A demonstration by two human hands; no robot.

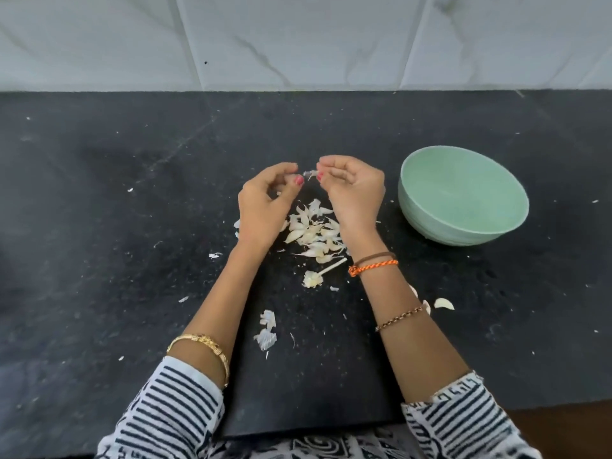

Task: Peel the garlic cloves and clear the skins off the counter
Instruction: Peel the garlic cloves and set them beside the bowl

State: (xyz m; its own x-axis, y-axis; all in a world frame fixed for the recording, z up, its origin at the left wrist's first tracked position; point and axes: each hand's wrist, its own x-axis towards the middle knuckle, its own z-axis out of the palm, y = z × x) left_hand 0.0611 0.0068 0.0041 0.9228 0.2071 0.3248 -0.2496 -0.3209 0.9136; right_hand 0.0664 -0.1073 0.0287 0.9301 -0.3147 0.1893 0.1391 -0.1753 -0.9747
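Observation:
My left hand (pixel 265 203) and my right hand (pixel 354 190) are raised above the black counter (pixel 99 226), fingers curled toward each other. Between their fingertips sits a small garlic clove (pixel 310 174) with loose skin, pinched by the right fingers; the left fingers are curled next to it. Below the hands lies a pile of unpeeled garlic cloves (pixel 314 233). A garlic stem with its root base (pixel 318 274) lies just below the pile. Torn skins (pixel 267 332) lie nearer to me. One peeled clove (pixel 443 303) rests right of my right forearm.
A pale green bowl (pixel 463 197) stands on the counter to the right of my hands; nothing shows inside it. Small skin flakes (pixel 215 255) are scattered across the counter. A white marble-tiled wall (pixel 298 41) rises behind. The counter's front edge runs near my sleeves.

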